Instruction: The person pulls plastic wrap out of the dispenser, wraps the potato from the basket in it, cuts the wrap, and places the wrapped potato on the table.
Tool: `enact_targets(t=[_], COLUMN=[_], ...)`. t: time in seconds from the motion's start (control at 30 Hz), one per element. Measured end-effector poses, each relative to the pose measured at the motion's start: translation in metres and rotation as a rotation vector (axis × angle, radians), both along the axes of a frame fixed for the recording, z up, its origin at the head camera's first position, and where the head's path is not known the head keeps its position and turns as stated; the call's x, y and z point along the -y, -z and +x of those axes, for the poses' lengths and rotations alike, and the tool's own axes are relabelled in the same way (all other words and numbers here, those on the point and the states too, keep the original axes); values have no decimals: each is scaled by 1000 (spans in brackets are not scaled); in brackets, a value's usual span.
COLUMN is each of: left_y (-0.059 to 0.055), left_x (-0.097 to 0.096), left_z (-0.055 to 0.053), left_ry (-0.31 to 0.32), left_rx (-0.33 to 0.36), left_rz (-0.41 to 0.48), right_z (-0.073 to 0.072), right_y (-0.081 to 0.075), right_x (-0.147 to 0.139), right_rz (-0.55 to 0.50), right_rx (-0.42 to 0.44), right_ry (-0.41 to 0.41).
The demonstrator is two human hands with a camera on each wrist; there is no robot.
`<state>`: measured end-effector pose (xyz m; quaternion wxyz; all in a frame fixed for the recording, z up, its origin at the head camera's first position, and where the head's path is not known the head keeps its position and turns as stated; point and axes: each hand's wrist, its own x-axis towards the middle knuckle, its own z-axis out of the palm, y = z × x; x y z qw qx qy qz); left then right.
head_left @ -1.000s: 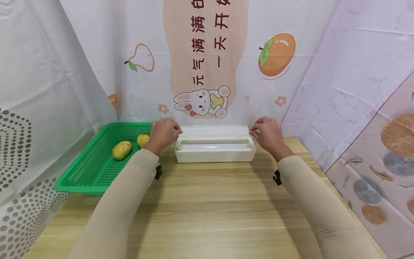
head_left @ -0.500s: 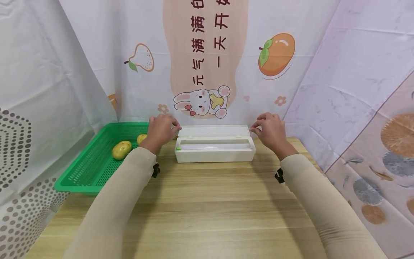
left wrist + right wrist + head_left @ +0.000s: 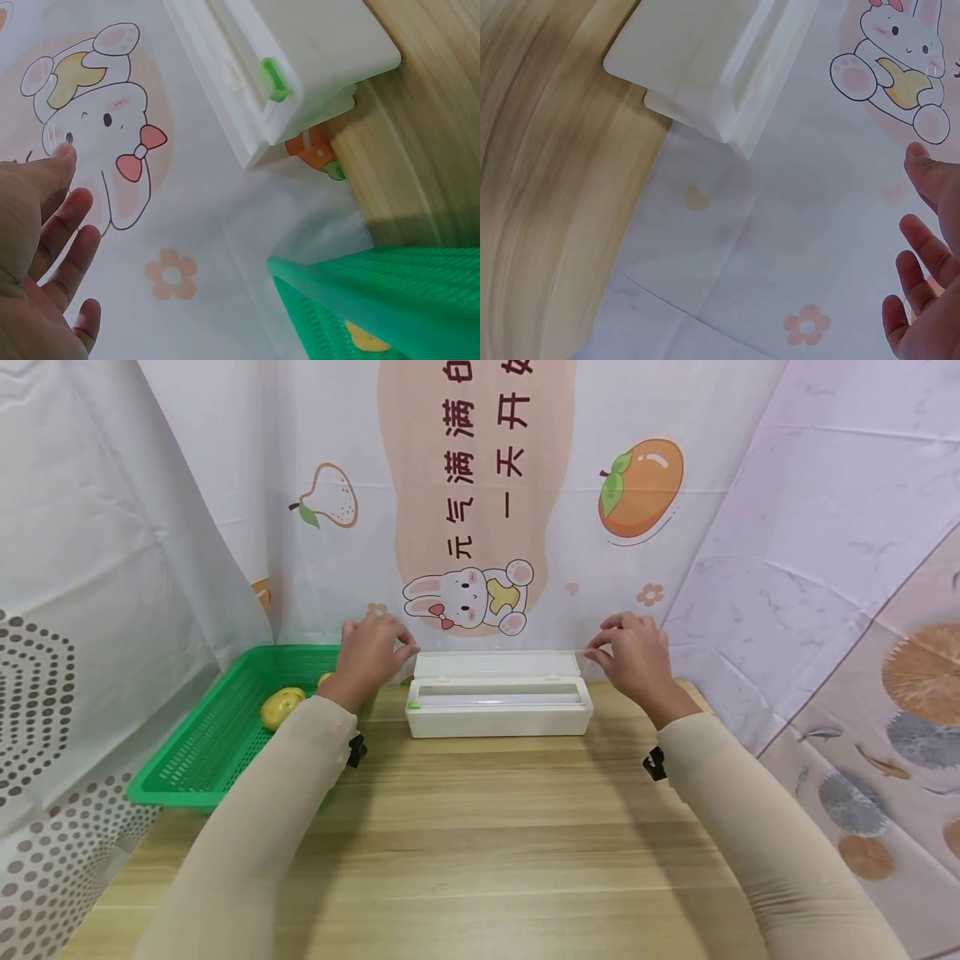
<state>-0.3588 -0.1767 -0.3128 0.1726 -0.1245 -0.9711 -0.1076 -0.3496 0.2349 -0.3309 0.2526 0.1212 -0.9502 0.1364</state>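
A white plastic-wrap box stands on the table with its lid raised at the back. A roll lies inside, and a green slider sits at the box's left end. Above the lid's left corner, my left hand pinches thumb against forefinger, other fingers spread. My right hand pinches likewise beyond the right corner. Faint glints at both fingertips show clear plastic wrap held between the hands; most of the film is too transparent to see.
On the left, a green basket holds yellow potatoes, one mostly hidden behind my left wrist. A printed curtain hangs right behind the box. Wooden tabletop stretches between my forearms.
Both hands have risen from the lid's corners and moved slightly apart, the left hand to the left and the right hand to the right. Box and basket stay put.
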Motion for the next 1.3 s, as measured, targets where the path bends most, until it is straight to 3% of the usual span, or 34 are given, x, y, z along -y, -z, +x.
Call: enact_targets(t=[0.5,1.03,1.3], left_y=[-17,-42,-53], left_x=[3,-1,-3], left_z=[5,8,10], left_ry=[11,55,44], left_rx=[-39,-113,-122], left_rz=[-12,-51,-48], right_z=[5,10,12], right_y=[-18,-44,-56], right_x=[-3,-10,-9], right_rz=[-6,29,25], right_rx=[-34,-43,-49], right_ry=[-13,-18,-15])
